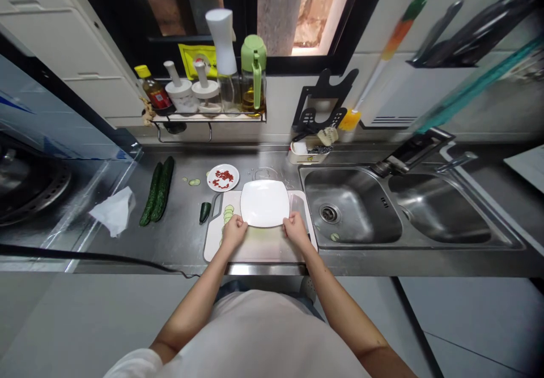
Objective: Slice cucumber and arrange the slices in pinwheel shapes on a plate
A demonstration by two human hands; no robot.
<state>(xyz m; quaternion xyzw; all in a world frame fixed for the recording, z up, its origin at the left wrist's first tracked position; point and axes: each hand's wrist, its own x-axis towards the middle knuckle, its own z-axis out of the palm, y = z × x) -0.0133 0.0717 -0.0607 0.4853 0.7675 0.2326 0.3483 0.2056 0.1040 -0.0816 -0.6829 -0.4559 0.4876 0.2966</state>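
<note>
A white, rounded-square plate (264,202) is held between my two hands above the cutting board (259,250). My left hand (234,231) pinches its near left corner, and my right hand (296,228) grips the near right corner. Beside my left hand, cucumber slices (228,212) lie overlapping in a row on the board, partly hidden by the hand. A cut cucumber end piece (204,212) rests on the counter left of the board. Behind it sits a small white plate (233,177) with chopped red pieces (221,179). What looks like a knife is partly hidden near my right hand.
Two whole cucumbers (158,191) and a crumpled white tissue (114,212) lie at left on the steel counter (178,242). The double sink (357,213) adjoins the board's right side. Bottles and seasoning jars (207,97) stand on a wall rack. A black cable (106,255) crosses the front left.
</note>
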